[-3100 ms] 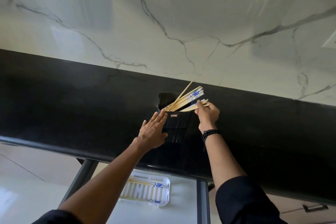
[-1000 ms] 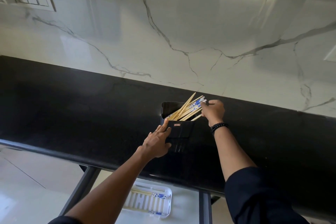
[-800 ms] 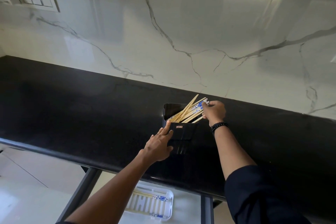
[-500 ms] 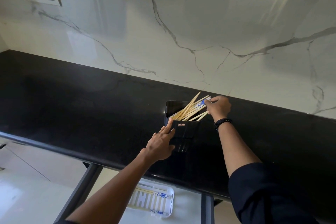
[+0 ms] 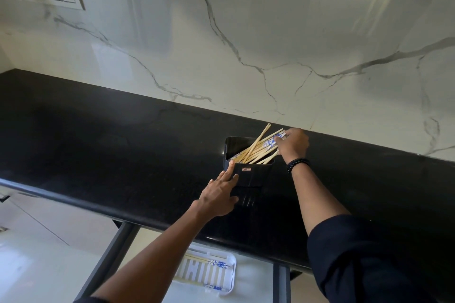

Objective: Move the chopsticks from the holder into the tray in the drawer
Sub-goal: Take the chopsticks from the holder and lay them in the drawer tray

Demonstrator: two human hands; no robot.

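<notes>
Since the earlier frames the right hand has moved up to the blue-patterned tops of the pale wooden chopsticks and now pinches them. They stand in the black rectangular plastic holder, against which the left hand presses with straight fingers. This is the picking step, I think. Next they must be lifted out and lowered to the white slotted plastic tray in the open drawer.

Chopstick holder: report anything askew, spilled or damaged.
The chopsticks lean in a loose fan toward the right side of the holder, and one crosses over the rest. That is untidy, not damage; none lie on the countertop. The right hand pinches their tops.
</notes>
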